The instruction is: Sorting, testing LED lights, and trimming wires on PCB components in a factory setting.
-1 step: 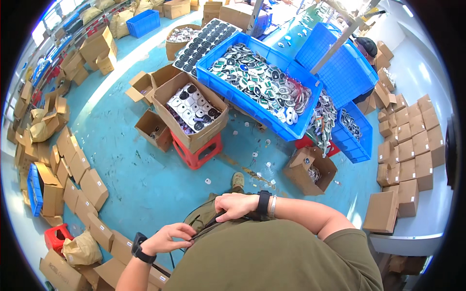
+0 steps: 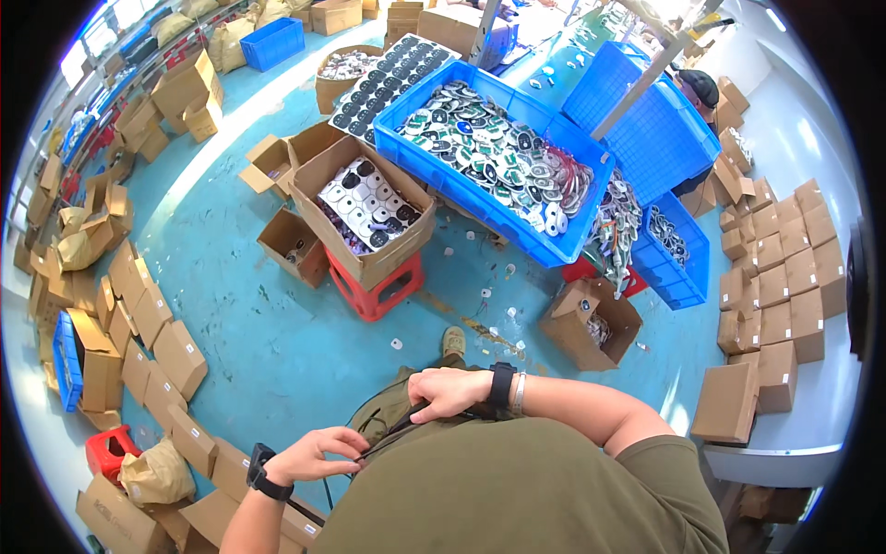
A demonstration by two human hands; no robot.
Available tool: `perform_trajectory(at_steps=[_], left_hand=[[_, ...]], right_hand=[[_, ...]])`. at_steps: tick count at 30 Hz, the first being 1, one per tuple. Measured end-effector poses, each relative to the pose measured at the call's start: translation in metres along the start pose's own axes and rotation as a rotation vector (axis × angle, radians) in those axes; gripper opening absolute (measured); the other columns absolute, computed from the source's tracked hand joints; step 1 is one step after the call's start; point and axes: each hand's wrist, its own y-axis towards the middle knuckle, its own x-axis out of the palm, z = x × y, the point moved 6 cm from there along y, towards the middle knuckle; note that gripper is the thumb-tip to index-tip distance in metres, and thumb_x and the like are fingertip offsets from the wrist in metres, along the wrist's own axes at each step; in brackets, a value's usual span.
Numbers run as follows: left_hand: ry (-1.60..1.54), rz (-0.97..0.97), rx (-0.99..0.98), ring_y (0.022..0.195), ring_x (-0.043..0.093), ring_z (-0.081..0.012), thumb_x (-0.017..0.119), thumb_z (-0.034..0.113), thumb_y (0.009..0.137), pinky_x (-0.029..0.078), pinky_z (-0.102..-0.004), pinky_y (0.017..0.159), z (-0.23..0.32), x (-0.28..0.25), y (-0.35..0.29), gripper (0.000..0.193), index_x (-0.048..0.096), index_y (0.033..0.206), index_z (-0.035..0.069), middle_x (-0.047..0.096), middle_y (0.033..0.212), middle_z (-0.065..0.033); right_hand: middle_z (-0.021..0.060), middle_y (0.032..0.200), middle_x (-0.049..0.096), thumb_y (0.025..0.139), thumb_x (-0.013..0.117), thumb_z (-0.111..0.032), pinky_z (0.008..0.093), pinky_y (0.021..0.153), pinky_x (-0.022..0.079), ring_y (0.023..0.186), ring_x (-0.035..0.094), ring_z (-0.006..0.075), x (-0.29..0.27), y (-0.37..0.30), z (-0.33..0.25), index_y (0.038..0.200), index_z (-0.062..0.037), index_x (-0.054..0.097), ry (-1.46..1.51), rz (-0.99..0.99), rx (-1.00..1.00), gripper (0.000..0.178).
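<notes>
Cardboard box and blue crate stand beyond left grip and right grip, both apparently pinching cord.

The cord is black, the crate blue.

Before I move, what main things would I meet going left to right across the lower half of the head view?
Blue crate, lower-left red stool, pale sack, left hand, right hand, open carton, stacked cartons.

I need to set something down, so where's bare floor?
The widest bare floor lies between the left-hand row of cartons and the red stool under the open box. Crowded: the blue tray, heaped with parts; small white pieces litter the floor right of the stool.
</notes>
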Motion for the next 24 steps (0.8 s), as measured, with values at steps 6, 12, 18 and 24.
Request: perform_trajectory(at_steps=[6, 12, 18, 24], left_hand=[[0.144, -0.297, -0.355, 0.086, 0.055, -0.0154, 0.062, 0.019, 0.076, 0.043, -0.0275, 0.076, -0.012, -0.003, -0.010, 0.016, 0.063, 0.082, 0.004, 0.059, 0.088, -0.0049], [0.171, -0.464, -0.521, 0.069, 0.054, -0.0130, 0.059, 0.027, 0.076, 0.043, -0.0266, 0.062, -0.018, 0.013, -0.047, 0.021, 0.064, 0.083, 0.008, 0.060, 0.072, -0.0042], [0.178, -0.442, -0.459, 0.061, 0.055, -0.0130, 0.051, 0.020, 0.080, 0.044, -0.0269, 0.054, 0.004, 0.013, -0.028, 0.018, 0.060, 0.076, 0.004, 0.059, 0.068, -0.0064], [0.484, -0.145, -0.488, 0.058, 0.052, -0.0340, 0.042, 0.039, 0.084, 0.042, -0.0387, 0.054, 0.010, 0.012, 0.025, 0.042, 0.058, 0.071, 0.003, 0.055, 0.063, -0.0170]], right_hand=[[0.0174, 0.083, 0.055, 0.071, 0.058, -0.031, 0.0404, 0.067, 0.042, 0.083, 0.051, 0.0334, 0.020, 0.013, -0.019, 0.076, 0.0026, 0.056, -0.032, -0.008, -0.160, 0.034], [0.0169, 0.085, 0.052, 0.071, 0.057, -0.025, 0.0392, 0.069, 0.041, 0.083, 0.049, 0.0322, 0.029, 0.022, -0.030, 0.078, 0.0008, 0.052, -0.089, -0.177, -0.191, 0.027], [0.0138, 0.085, 0.053, 0.071, 0.060, -0.027, 0.0374, 0.069, 0.042, 0.083, 0.050, 0.0304, 0.032, 0.016, -0.043, 0.080, -0.0020, 0.053, -0.165, -0.177, -0.154, 0.027], [0.0116, 0.093, 0.054, 0.070, 0.062, -0.020, 0.0355, 0.073, 0.041, 0.085, 0.050, 0.0281, 0.011, 0.022, -0.029, 0.077, -0.0002, 0.051, 0.033, 0.116, -0.314, 0.024]])
